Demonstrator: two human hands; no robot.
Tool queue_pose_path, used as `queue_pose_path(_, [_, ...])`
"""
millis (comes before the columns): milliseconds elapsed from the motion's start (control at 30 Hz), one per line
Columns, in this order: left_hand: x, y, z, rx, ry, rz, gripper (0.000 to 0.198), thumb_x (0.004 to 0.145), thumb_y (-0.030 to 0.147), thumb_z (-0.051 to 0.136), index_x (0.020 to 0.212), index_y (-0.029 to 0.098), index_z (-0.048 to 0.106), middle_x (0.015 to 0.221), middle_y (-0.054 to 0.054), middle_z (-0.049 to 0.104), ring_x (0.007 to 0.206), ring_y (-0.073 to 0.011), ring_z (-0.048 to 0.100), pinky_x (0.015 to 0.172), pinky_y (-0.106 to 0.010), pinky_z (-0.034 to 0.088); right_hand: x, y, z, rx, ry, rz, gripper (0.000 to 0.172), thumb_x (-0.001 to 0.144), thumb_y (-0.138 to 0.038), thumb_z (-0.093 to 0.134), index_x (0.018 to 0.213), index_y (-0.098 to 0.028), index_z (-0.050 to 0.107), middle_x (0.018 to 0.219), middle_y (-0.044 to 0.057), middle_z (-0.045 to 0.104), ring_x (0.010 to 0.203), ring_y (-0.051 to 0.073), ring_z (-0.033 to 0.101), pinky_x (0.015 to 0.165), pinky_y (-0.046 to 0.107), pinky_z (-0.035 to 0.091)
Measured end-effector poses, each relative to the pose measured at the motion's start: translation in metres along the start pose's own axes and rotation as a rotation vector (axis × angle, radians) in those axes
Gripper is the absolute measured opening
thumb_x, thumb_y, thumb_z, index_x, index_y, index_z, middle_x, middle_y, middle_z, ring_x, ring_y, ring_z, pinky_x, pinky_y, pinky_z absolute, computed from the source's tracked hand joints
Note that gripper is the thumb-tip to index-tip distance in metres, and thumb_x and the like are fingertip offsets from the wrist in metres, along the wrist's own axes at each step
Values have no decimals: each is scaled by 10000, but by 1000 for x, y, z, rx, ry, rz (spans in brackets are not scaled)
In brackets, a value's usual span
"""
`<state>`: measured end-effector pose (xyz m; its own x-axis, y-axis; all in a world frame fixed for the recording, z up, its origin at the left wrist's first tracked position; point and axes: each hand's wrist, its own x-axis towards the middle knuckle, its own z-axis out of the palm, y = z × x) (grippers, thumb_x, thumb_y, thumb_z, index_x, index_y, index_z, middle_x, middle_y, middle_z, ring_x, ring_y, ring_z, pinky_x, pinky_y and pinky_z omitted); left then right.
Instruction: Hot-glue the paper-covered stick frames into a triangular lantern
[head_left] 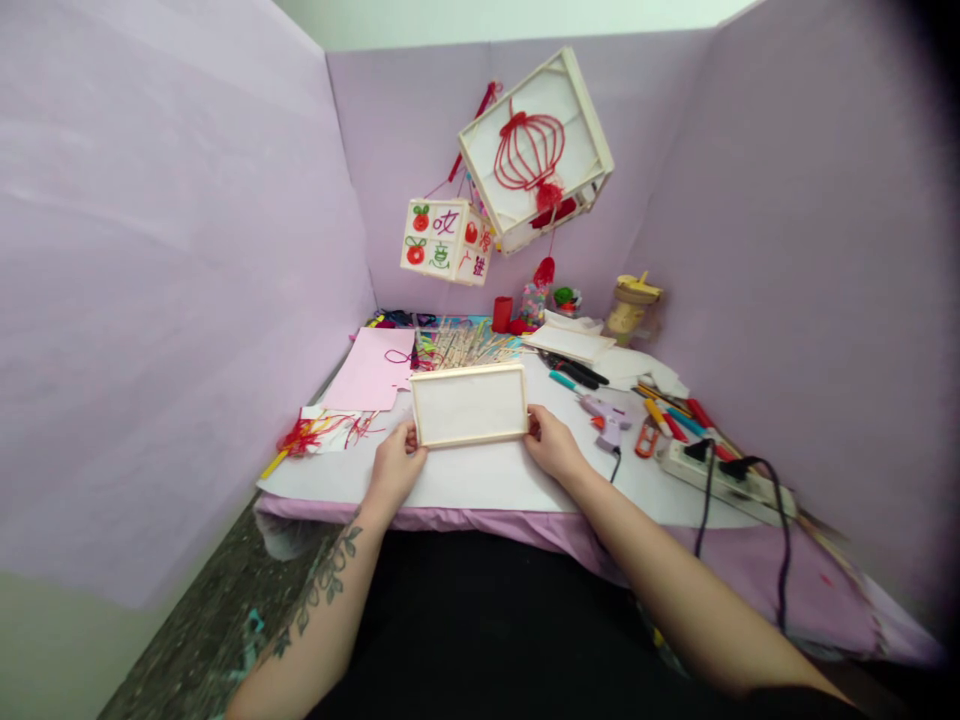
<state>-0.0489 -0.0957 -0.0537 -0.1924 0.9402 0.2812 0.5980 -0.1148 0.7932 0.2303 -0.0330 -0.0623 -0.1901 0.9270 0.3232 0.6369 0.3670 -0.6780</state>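
Head view looked down on both my hands at the near edge of the counter (480,485), where I held a wooden-framed white panel (469,404) by its two lower corners. My left hand (395,466) pinched the left corner, my right hand (551,443) the right one, so the hands sat apart with the frame between them, its far edge tipped up slightly (or so it seemed). Just right of my right hand lay a pale glue gun (609,417), then small orange scissors (646,439) and a power strip (724,481). A pink sheet (370,369) lay to the left. Two paper lanterns (536,150) hung above the counter's far end.
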Motion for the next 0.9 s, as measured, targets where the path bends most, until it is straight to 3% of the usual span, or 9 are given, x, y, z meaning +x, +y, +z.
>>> queue_pose_path(200, [0,2,0,20,1,-5,286,704,163,579,987,155,614,840,-36,673,758,-179,637,754,-319,535,0,-1,-1,33,-2,5,396,688,-63,493,1059,-182,563,864,49,649,764,186,602,705,279,471])
queue_pose_path(400, [0,6,-2,-33,-15,-13,445,682,144,575,1128,139,589,992,-84,693,896,-206,654,774,-313,540,0,0,-3,87,5,29,490,644,-57,505,1116,-176,558,860,36,669,752,172,623,704,273,492])
queue_pose_path(600, [2,2,-3,-80,-7,-29,380,773,249,539,1124,121,605,988,-106,699,854,-211,669,747,-318,542,2,2,-2,81,66,59,246,768,-237,499,990,-180,588,904,73,661,812,206,619,748,336,495])
queue_pose_path(900, [3,1,-4,-89,-26,-1,258,770,263,540,981,152,639,961,-77,715,854,-211,670,787,-322,531,4,2,-4,54,56,46,81,750,-274,496,743,-218,553,756,35,637,730,209,577,717,337,449])
